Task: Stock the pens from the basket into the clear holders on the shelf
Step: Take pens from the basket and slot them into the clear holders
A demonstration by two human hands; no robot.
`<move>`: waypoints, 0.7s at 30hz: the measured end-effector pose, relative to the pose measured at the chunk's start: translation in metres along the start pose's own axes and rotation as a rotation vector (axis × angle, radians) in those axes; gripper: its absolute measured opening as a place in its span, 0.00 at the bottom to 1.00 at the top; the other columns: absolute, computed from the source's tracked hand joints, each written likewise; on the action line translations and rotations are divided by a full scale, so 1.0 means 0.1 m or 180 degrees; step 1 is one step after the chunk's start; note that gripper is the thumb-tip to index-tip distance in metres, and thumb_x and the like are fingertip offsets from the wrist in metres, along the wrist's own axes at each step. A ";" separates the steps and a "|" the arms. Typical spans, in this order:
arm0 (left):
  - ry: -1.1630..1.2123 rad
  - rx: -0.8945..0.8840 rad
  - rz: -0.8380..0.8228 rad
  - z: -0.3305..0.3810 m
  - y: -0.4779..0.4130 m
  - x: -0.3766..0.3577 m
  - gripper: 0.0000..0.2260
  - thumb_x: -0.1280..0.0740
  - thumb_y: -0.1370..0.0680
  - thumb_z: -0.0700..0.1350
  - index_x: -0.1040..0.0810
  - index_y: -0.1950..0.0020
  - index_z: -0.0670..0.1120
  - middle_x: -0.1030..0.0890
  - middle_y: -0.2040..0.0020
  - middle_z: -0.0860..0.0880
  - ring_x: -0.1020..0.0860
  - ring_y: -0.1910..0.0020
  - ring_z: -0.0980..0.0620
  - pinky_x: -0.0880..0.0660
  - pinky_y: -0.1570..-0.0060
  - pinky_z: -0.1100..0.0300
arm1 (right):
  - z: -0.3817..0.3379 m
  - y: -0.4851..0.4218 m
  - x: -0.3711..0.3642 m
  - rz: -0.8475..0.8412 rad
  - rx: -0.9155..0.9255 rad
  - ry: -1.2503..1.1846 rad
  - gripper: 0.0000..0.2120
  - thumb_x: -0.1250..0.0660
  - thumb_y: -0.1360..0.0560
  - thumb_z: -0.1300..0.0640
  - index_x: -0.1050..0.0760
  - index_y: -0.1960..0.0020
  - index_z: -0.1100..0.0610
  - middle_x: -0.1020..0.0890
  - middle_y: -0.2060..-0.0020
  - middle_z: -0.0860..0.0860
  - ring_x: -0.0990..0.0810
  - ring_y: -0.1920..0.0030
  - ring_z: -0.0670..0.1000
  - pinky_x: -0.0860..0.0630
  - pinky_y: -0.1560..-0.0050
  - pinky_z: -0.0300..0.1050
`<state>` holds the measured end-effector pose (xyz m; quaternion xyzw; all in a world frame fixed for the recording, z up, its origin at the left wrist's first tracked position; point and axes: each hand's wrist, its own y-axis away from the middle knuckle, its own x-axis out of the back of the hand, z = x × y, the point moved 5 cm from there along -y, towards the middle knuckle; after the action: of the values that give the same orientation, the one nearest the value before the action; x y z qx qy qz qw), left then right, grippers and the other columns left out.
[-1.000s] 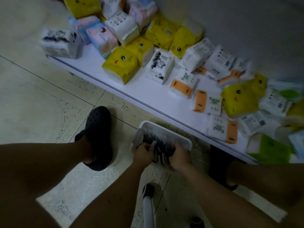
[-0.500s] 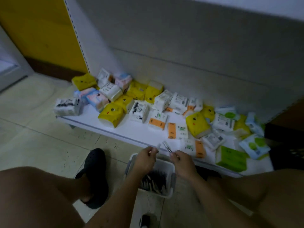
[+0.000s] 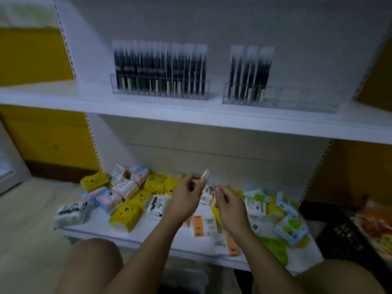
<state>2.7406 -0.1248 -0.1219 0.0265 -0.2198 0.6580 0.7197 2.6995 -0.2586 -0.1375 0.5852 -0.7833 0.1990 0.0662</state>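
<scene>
My left hand [image 3: 186, 196] pinches a pen [image 3: 205, 173] whose pale tip sticks up above the fingers. My right hand [image 3: 230, 205] is curled close beside it and seems to grip another pen, mostly hidden and blurred. Both hands are raised in front of the bottom shelf. On the white middle shelf [image 3: 191, 115] stand two clear holders: the left holder [image 3: 160, 90] is packed with dark pens, the right holder [image 3: 277, 97] has pens only in its left part. The basket [image 3: 184, 279] lies low between my knees, largely hidden by my arms.
Many tissue packs [image 3: 127, 213] in yellow, white, green and orange lie scattered on the bottom shelf. A black crate [image 3: 347, 234] with colourful goods stands on the floor at the right. My bare knees fill the lower corners. Yellow wall panels flank the shelving.
Both hands have lifted out of the basket with pens and risen in front of the shelves. My view has tilted upward, bringing the middle shelf and its holders into sight.
</scene>
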 end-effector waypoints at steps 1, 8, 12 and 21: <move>0.0002 -0.0128 -0.0055 0.19 -0.01 -0.01 0.08 0.37 0.20 0.53 0.22 0.49 0.50 0.22 0.66 0.50 0.27 0.71 0.57 0.31 0.68 0.61 | -0.10 -0.01 0.11 0.0092 -0.0007 -0.0119 0.12 0.41 0.18 0.54 0.24 0.59 0.48 0.26 0.72 0.47 0.29 0.73 0.41 0.32 0.70 0.33; 0.0669 -0.0677 -0.0356 1.33 -0.11 -0.09 0.08 0.36 0.20 0.45 0.24 0.43 0.43 0.18 0.63 0.45 0.19 0.68 0.49 0.22 0.65 0.54 | -0.95 -0.05 0.93 0.0563 0.0675 -0.0210 0.09 0.30 0.24 0.57 0.23 0.60 0.44 0.18 0.63 0.42 0.20 0.60 0.36 0.25 0.59 0.31; 0.0739 -0.0840 -0.0291 1.85 -0.27 -0.11 0.06 0.34 0.21 0.44 0.21 0.48 0.42 0.17 0.55 0.46 0.17 0.57 0.52 0.18 0.57 0.53 | -1.42 -0.19 1.37 0.0713 0.1027 -0.0258 0.06 0.30 0.24 0.57 0.23 0.50 0.47 0.17 0.60 0.45 0.20 0.57 0.39 0.25 0.56 0.32; 0.1056 -0.1196 -0.0596 2.74 -0.69 -0.08 0.14 0.33 0.22 0.40 0.25 0.37 0.51 0.16 0.55 0.45 0.16 0.56 0.52 0.19 0.54 0.55 | -2.09 -0.68 2.02 0.0952 0.1365 -0.0029 0.20 0.34 0.23 0.60 0.29 0.34 0.45 0.22 0.57 0.47 0.20 0.56 0.46 0.21 0.57 0.41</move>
<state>2.7293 -0.2311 0.1402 -0.1956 -0.2137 0.5316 0.7959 2.6746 -0.3734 0.1373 0.4644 -0.8013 0.3655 -0.0930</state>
